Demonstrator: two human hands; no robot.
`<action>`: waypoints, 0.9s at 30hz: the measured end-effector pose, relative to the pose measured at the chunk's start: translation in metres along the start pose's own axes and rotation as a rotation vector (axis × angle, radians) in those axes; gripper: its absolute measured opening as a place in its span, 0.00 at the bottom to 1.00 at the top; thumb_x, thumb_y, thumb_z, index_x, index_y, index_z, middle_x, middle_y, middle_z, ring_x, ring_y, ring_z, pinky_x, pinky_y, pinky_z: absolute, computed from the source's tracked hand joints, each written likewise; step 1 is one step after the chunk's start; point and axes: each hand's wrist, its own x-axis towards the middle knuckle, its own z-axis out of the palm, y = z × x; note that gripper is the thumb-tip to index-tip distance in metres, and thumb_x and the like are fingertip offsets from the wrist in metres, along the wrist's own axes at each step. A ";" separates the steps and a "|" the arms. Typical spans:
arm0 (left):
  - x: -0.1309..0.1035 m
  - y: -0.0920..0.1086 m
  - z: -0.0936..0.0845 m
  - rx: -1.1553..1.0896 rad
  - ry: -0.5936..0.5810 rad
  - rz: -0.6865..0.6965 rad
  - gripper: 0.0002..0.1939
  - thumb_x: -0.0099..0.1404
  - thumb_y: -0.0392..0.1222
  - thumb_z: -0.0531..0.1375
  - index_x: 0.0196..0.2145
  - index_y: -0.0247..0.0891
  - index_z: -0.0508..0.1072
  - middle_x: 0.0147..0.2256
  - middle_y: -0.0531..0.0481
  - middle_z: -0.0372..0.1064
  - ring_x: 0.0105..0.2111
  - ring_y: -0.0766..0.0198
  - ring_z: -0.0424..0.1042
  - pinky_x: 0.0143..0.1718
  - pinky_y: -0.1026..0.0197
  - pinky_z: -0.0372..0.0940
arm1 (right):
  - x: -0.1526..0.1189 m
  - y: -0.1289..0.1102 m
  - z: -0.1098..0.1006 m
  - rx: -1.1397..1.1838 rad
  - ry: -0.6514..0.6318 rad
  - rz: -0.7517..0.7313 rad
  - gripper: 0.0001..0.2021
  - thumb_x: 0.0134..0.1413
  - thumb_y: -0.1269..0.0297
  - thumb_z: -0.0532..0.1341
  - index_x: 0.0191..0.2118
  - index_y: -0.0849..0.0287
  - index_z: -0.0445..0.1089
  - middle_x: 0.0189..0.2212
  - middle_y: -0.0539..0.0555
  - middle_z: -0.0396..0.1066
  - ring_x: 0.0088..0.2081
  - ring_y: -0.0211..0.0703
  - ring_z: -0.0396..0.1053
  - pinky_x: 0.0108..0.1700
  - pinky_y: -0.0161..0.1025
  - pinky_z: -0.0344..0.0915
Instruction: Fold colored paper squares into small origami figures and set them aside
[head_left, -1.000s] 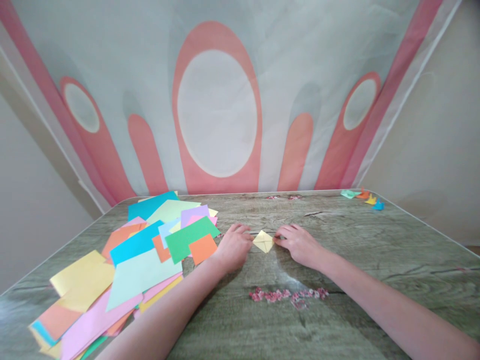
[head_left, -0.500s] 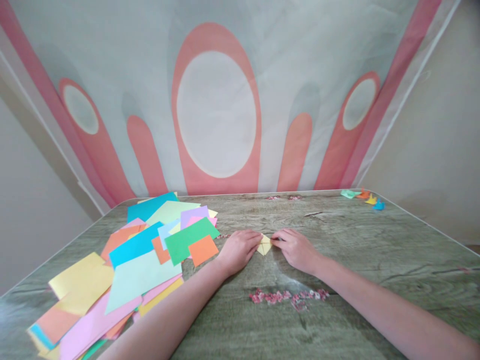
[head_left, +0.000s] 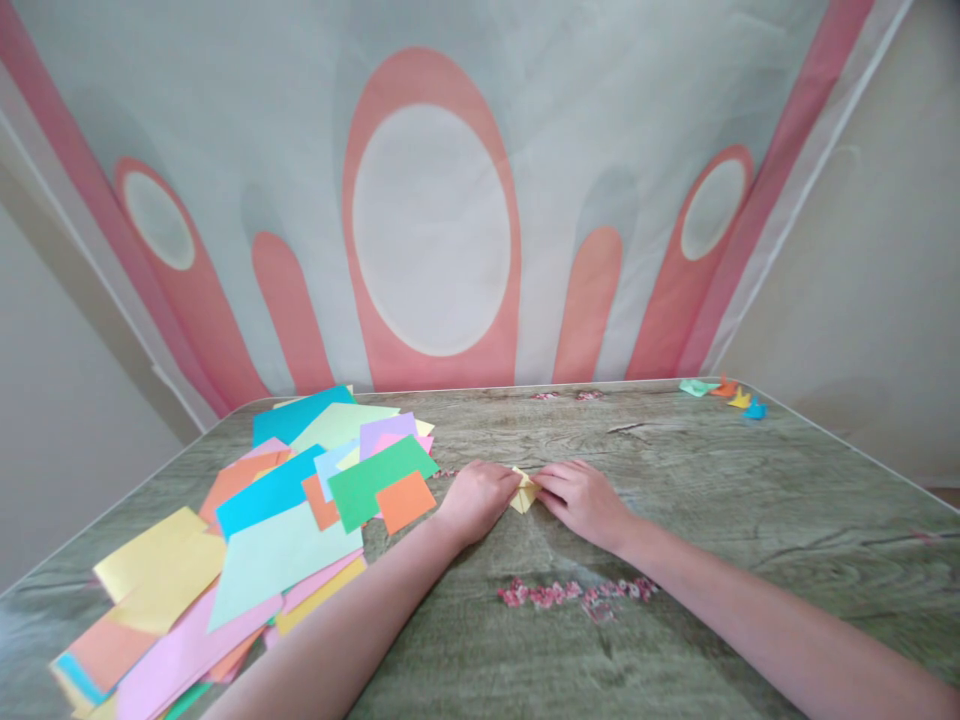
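so there's a wood-look table [head_left: 720,480]; a messy spread of coloured paper [head_left: 285,550] covers its left side; the left hand [head_left: 480,500] and right hand [head_left: 581,502] have fingers closed on opposite sides of a little folded yellow paper [head_left: 524,497], mid-table.

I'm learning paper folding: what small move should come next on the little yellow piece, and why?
Perhaps gently press the upper folds of the yellow paper down: they look uneven, and the left hand and right hand have fingers at its two sides.
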 end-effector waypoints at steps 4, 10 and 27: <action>0.002 0.002 0.001 0.051 0.006 -0.003 0.09 0.66 0.39 0.51 0.33 0.37 0.69 0.29 0.50 0.69 0.30 0.63 0.68 0.32 0.61 0.58 | 0.001 0.000 0.003 0.001 0.028 0.011 0.10 0.59 0.64 0.53 0.41 0.57 0.70 0.37 0.54 0.72 0.39 0.40 0.67 0.44 0.39 0.58; -0.002 0.005 -0.003 0.033 0.128 0.022 0.09 0.66 0.38 0.50 0.37 0.37 0.70 0.30 0.50 0.70 0.32 0.63 0.69 0.33 0.60 0.57 | 0.000 -0.003 0.002 0.013 0.071 -0.003 0.10 0.59 0.63 0.53 0.39 0.57 0.71 0.34 0.53 0.73 0.36 0.39 0.68 0.42 0.38 0.58; -0.003 0.008 -0.011 -0.146 0.219 -0.113 0.08 0.62 0.37 0.53 0.30 0.36 0.71 0.32 0.47 0.71 0.35 0.61 0.68 0.37 0.59 0.59 | 0.001 -0.013 -0.010 0.040 0.186 -0.025 0.10 0.59 0.68 0.52 0.39 0.58 0.70 0.35 0.55 0.72 0.36 0.42 0.68 0.41 0.41 0.61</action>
